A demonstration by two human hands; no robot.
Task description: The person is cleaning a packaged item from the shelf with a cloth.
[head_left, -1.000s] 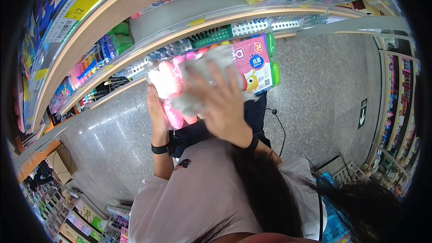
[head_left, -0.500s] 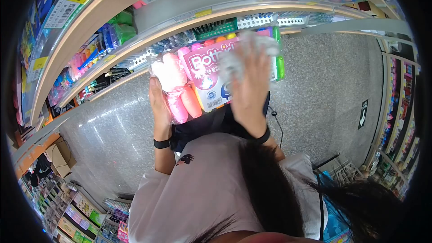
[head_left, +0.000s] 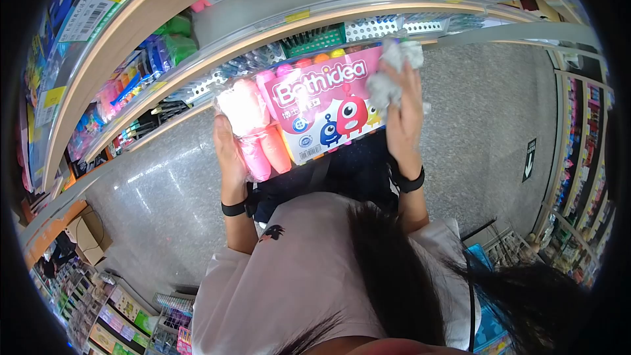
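White-and-pink pack (head_left: 319, 115) clamped in left hand (head_left: 230, 148); right hand (head_left: 404, 118) holds cloth (head_left: 383, 91) at its right end, likely wiping. Any next stroke needs left hold steady.

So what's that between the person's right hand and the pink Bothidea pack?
A crumpled pale cloth, held by the right hand over the right end of the pack; the head view shows it.

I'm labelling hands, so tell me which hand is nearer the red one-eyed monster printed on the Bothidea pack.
Right. The right hand holds a whitish cloth at the end close to the red monster; the left hand holds the opposite end of the pack.
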